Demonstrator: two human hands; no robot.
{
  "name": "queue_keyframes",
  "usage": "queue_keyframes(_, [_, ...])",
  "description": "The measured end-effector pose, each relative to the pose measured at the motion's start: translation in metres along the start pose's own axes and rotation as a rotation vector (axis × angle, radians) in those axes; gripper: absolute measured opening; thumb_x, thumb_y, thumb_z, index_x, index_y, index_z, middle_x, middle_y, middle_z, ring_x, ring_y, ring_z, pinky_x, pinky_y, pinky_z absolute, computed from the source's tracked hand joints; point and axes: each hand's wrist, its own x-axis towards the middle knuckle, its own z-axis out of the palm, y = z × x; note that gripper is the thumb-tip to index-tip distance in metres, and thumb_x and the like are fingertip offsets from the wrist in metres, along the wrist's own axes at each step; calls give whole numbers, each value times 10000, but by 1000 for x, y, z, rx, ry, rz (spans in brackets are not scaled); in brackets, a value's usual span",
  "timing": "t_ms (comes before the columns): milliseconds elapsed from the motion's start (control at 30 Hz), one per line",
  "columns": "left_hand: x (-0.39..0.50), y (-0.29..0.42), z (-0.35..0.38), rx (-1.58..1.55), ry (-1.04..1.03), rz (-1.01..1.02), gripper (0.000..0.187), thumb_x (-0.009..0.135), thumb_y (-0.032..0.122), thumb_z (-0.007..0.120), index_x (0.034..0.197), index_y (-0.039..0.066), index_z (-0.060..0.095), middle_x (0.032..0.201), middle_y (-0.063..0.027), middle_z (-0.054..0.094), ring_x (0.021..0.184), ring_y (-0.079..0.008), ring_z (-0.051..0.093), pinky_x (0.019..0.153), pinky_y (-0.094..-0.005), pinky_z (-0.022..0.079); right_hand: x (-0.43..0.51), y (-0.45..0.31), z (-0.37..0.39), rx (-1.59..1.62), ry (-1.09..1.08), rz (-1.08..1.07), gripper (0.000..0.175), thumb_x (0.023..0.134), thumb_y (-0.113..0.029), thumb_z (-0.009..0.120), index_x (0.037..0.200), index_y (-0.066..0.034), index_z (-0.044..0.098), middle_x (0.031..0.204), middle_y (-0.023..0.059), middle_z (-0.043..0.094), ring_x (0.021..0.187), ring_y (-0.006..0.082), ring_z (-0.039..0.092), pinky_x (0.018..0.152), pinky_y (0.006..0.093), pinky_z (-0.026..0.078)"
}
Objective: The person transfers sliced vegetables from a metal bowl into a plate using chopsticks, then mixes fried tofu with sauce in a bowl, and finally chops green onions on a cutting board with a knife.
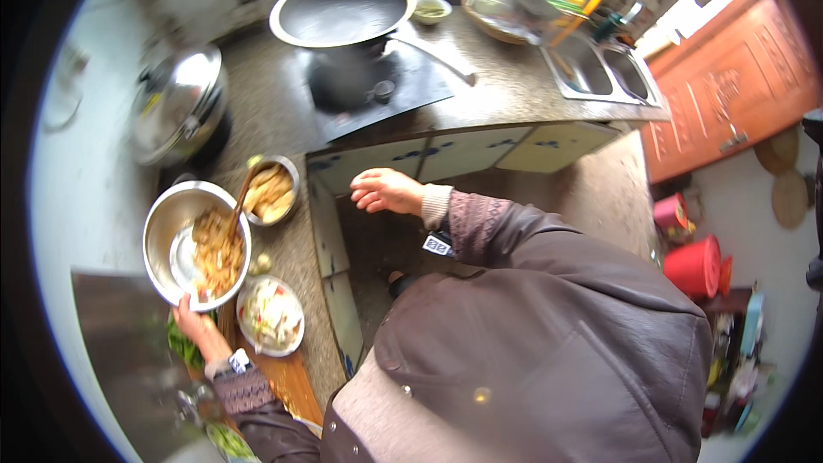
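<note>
My left hand (pixel 200 328) grips the rim of a stainless steel bowl (pixel 161 247) at the counter's left. Inside the bowl lies chopped, yellowish-brown food (pixel 218 251), with wooden chopsticks or a similar utensil (pixel 242 200) leaning in it. My right hand (pixel 386 191) is held in the air in front of the cabinets, fingers slightly bent, touching nothing. Between the hands, a smaller metal bowl (pixel 270 193) of yellow pieces stands beside the large bowl. Nearer to me is an oval white dish (pixel 270 315) of pale sliced food with red bits.
A wok (pixel 347 9) sits over the cooktop (pixel 411 99), its handle pointing right. A lidded pot (pixel 180 103) stands at the back left. Beyond the wok are a small bowl (pixel 432 11), a basket (pixel 495 22) and a double sink (pixel 582 71). A wooden cutting board (pixel 296 386) lies near me.
</note>
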Motion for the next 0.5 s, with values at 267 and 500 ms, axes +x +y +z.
queue_keyframes(267, [102,-80,-32,465,-203,429,402,725,-29,468,1120,-44,541,1055,-214,554,973,-339,524,842,-414,418,-21,-14,-46,150,119,-11,195,873,-242,606,964,-76,560,847,62,612,704,145,616,599,267,506])
queue_keyframes(500, [117,-99,-35,616,-134,363,407,847,236,638,1054,-100,539,1040,-163,585,896,-234,551,796,-368,455,-105,-26,-86,94,228,-91,208,880,-257,596,987,-81,565,873,63,608,714,140,613,615,263,501])
